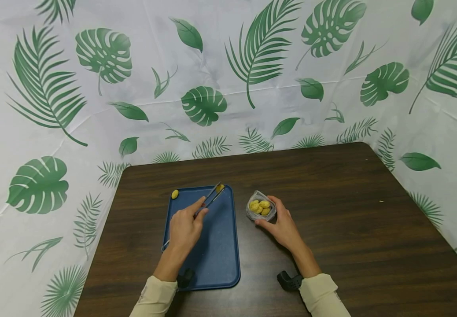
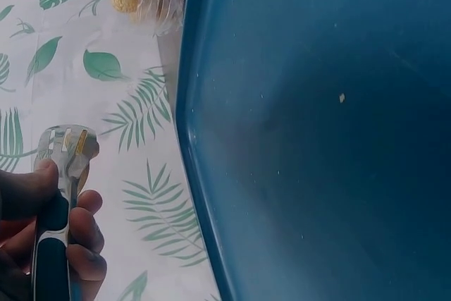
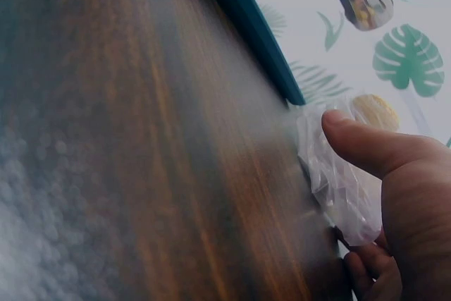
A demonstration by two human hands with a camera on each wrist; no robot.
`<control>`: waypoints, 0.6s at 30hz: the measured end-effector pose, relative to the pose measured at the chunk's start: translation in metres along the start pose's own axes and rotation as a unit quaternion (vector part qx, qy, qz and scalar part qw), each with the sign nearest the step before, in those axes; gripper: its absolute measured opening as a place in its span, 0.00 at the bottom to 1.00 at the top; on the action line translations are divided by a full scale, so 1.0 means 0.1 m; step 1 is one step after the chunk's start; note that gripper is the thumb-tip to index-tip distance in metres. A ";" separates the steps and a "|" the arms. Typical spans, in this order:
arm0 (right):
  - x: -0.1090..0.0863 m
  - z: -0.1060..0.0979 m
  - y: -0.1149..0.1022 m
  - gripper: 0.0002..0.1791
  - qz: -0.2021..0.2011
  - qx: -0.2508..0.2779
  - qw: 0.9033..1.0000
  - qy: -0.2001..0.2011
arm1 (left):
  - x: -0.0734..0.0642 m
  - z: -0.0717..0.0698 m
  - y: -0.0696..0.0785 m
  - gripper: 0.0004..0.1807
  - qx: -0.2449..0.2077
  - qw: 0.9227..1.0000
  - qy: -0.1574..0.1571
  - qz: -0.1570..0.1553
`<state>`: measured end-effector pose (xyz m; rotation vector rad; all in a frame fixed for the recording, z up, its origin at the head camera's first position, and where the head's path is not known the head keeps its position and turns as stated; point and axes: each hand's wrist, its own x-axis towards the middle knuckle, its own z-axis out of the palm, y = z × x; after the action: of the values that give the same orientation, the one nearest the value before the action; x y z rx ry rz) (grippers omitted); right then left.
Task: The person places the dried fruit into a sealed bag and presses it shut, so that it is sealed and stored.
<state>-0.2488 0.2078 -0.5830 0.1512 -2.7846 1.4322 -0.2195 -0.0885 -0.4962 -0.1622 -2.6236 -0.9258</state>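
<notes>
My left hand (image 1: 185, 224) grips a pair of metal tongs (image 2: 70, 163) with dark handles, over the upper part of a blue tray (image 1: 216, 251). A yellow piece (image 1: 220, 188) sits between the tong tips. Another yellow oval piece (image 1: 175, 194) lies at the tray's far left corner. To the right of the tray, my right hand (image 1: 284, 226) holds a clear plastic bag (image 3: 338, 174) around its side, thumb in front and fingers behind. The bag's mouth faces up, showing several yellow pieces (image 1: 265, 211) inside.
Everything stands on a dark wood-grain table (image 1: 371, 246). Behind it hangs a white cloth (image 1: 153, 145) with green leaf prints. A tiny yellow scrap (image 1: 381, 201) lies on the table at the right. One small pale crumb (image 2: 342, 98) is on the tray.
</notes>
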 end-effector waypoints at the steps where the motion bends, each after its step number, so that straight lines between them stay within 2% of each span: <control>1: 0.00 0.00 0.00 0.50 0.000 0.000 1.000 -0.001 | 0.00 0.00 0.01 0.21 -0.001 1.000 -0.001 0.001; 11: 0.01 -0.01 0.00 0.50 0.000 0.003 1.000 -0.003 | -0.03 0.06 0.04 0.21 -0.017 0.999 -0.008 0.026; 18: 0.00 -0.01 0.00 0.51 0.001 0.003 1.000 0.001 | -0.04 0.07 0.10 0.21 -0.030 0.999 -0.028 0.016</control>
<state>-0.2492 0.2082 -0.5826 0.1472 -2.7791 1.4413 -0.2153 -0.0761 -0.4968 -0.2492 -2.6368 -1.0033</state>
